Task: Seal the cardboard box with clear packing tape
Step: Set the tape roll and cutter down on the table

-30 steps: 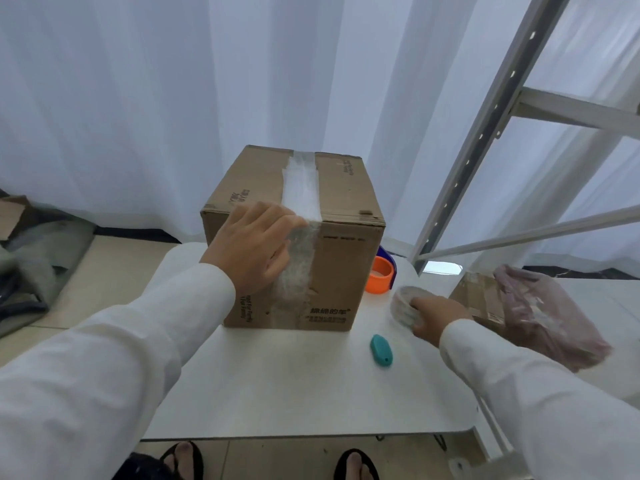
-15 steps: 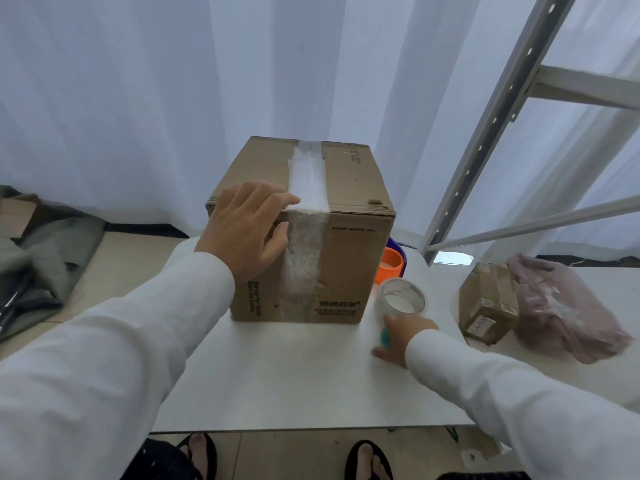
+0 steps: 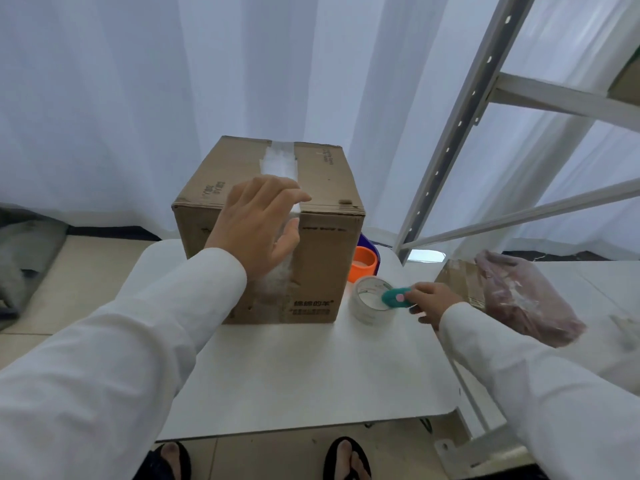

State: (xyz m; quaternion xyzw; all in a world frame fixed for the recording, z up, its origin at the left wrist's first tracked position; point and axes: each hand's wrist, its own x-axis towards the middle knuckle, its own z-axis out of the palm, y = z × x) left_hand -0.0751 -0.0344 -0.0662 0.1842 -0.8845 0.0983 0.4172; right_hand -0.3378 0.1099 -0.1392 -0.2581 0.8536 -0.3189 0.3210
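Note:
A brown cardboard box [image 3: 322, 244] stands on the white table [image 3: 311, 375], with a strip of clear tape [image 3: 280, 161] running along its top seam and down the front face. My left hand [image 3: 256, 223] is spread flat over the box's front top edge, on the tape. The clear packing tape roll [image 3: 369, 301] stands on the table just right of the box. My right hand [image 3: 431, 299] is beside the roll and holds a small teal cutter [image 3: 396, 296] over it.
An orange tape roll [image 3: 363, 263] with something blue behind it sits at the box's right side. A small cardboard parcel [image 3: 457, 278] and a pink plastic bag [image 3: 526, 303] lie to the right. A metal shelf frame [image 3: 460, 129] rises at right. White curtains hang behind.
My right hand set the clear tape roll down beside the box and picked up the teal cutter from the table. My left hand slid up the tape to the box's top edge.

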